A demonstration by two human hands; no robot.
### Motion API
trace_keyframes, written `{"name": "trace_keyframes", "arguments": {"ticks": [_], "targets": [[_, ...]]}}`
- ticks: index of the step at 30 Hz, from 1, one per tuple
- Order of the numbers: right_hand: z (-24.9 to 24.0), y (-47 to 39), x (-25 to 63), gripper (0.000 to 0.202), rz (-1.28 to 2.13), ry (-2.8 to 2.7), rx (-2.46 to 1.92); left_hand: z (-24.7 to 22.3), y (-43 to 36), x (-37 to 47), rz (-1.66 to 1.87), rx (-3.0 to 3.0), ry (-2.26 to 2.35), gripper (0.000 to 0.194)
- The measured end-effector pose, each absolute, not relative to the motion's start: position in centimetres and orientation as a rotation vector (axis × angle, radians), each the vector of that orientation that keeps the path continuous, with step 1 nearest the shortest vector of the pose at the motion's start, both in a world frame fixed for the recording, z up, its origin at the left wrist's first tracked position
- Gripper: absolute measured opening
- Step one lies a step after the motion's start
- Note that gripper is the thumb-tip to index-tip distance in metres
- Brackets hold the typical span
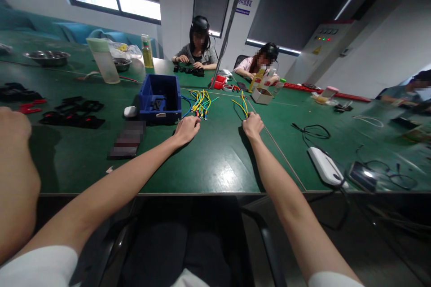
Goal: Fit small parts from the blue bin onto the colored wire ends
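Observation:
My left hand (187, 129) rests on the green table with its fingers curled closed at the near edge of a pile of wires (202, 101). The wires are yellow, blue and green, several with small terminals on their near ends. What lies inside those fingers is hidden. To the right, apart from the pile, my right hand (253, 124) is closed around the near ends of a few yellow wires (244, 104), whose far ends fan out ahead of it. A blue bin (160, 98) with dark parts inside stands just left of the pile.
A phone-like dark slab (127, 140) and a white case (130, 111) lie by the bin. Black parts (72, 119) are at left, a blurred arm (15, 179) at the left edge. A white power bank (325, 166) with cables lies right. Two people sit opposite.

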State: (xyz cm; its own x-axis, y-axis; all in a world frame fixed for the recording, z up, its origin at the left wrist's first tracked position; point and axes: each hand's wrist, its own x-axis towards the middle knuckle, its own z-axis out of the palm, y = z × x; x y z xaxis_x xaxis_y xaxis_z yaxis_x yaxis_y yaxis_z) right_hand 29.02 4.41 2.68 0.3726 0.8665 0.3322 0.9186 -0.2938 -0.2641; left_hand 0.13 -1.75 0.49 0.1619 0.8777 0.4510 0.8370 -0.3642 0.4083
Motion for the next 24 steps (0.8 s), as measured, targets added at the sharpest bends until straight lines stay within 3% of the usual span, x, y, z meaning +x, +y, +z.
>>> {"name": "trace_keyframes", "arguments": {"ticks": [24], "targets": [[2.7, 4.3, 29.3, 0.037, -0.122, -1.506, -2.281, 1.6, -2.4, 0.3, 1.369, 2.278, 1.461, 0.02]]}}
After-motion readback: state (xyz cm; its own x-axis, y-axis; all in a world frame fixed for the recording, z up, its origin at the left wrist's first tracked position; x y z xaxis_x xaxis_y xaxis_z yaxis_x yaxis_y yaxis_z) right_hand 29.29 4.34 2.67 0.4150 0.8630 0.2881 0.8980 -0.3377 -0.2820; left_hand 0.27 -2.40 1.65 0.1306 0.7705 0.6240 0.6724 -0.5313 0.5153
